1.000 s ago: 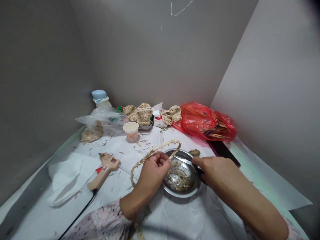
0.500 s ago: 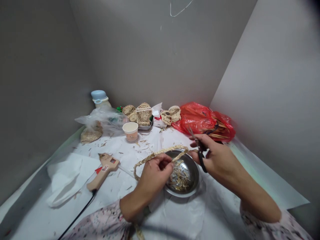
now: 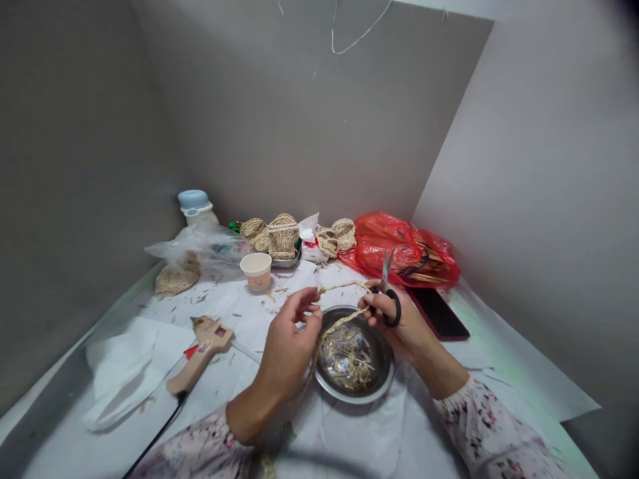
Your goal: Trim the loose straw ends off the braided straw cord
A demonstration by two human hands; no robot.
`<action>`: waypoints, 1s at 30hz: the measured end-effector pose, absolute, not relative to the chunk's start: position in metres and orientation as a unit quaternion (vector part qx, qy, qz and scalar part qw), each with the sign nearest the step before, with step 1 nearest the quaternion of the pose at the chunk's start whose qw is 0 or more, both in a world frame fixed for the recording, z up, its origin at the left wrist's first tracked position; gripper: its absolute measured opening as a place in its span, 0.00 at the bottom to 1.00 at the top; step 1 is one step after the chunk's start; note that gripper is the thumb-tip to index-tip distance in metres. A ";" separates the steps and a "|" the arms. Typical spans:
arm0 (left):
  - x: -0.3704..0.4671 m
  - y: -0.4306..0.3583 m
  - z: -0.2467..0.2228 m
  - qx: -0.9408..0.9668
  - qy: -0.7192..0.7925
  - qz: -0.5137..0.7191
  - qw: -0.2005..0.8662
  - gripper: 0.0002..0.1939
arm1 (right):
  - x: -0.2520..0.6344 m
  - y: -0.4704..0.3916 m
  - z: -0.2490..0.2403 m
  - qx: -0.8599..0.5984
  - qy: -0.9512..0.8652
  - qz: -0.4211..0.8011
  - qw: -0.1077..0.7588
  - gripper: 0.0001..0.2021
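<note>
A braided straw cord (image 3: 344,322) loops over a metal bowl (image 3: 354,400) that holds straw scraps. My left hand (image 3: 294,332) is at the bowl's left side, fingers curled round the cord, one part of which runs down past the thumb. My right hand (image 3: 399,322), above the bowl's right rim, pinches the cord between thumb and finger. That same hand also holds black-handled scissors (image 3: 392,303), their blades pointing up and slightly apart.
A glue gun (image 3: 202,352) with a cable lies left, beside crumpled white paper (image 3: 122,372). Behind stand a paper cup (image 3: 256,272), a bottle (image 3: 196,205), woven straw pieces (image 3: 283,236) and a red plastic bag (image 3: 382,246). A phone (image 3: 439,314) lies at the right.
My right hand has moved left and turned, now pinching the cord, with the scissors more upright. My left hand has shifted left and up. The phone has come into fuller view.
</note>
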State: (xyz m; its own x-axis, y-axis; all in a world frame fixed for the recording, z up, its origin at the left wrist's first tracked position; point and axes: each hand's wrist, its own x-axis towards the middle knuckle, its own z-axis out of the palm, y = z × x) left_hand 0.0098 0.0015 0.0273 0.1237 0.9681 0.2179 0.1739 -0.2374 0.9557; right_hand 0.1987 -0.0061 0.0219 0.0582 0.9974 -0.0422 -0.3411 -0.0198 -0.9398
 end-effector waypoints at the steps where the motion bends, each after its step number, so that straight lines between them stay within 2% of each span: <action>1: 0.013 0.002 0.031 0.633 0.455 0.469 0.416 0.14 | 0.198 -0.006 0.021 -0.422 -0.377 0.578 0.588 0.18; 8: 0.037 0.000 0.037 0.691 0.410 0.362 0.474 0.04 | 0.190 -0.008 0.016 -0.400 -0.404 0.562 0.601 0.21; 18: 0.026 0.000 0.021 0.656 0.394 0.391 0.511 0.11 | 0.184 -0.011 0.011 -0.456 -0.512 0.423 0.592 0.18; 20: 0.026 0.000 0.021 0.640 0.398 0.396 0.524 0.10 | 0.180 -0.013 0.010 -0.469 -0.526 0.403 0.584 0.17; 24: 0.025 0.000 0.016 0.607 0.385 0.406 0.564 0.08 | 0.175 -0.015 0.007 -0.492 -0.513 0.399 0.579 0.17; 30: 0.023 0.001 0.009 0.600 0.362 0.390 0.598 0.12 | 0.179 -0.012 0.004 -0.511 -0.468 0.381 0.612 0.17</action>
State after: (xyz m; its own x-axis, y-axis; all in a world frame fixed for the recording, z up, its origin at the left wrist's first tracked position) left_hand 0.0231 0.0013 0.0085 0.4332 0.9006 0.0342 -0.0314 -0.0229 0.9992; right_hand 0.1791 -0.0117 0.0043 0.2710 0.9449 0.1837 0.0120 0.1875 -0.9822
